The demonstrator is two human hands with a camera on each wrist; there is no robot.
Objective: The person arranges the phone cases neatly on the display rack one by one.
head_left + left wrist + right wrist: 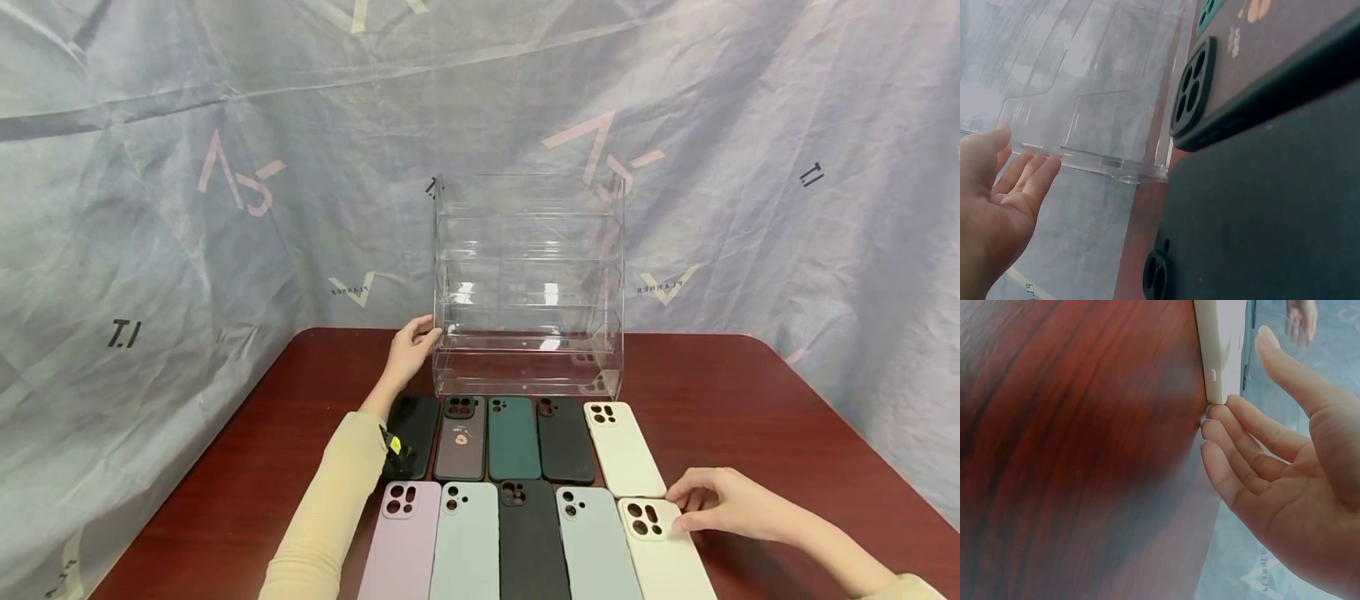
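Observation:
A clear acrylic rack (528,325) with several stepped tiers stands at the back of the table. At its left side, the fingertips of my left hand (410,354) meet the panel, fingers mostly straight in the left wrist view. My right hand (723,500) is at the upper right corner of a cream phone case (670,550) in the front row. In the right wrist view its fingertips reach the case's end, while the thumb stands apart from it. A second cream phone case (625,450) lies just beyond.
Two rows of phone cases lie before the rack: a black one (418,417), a brownish one (460,454), a green one (513,442) and others behind; a lilac one (405,550) and more in front. Printed grey cloth (300,167) hangs around the dark red table (712,400).

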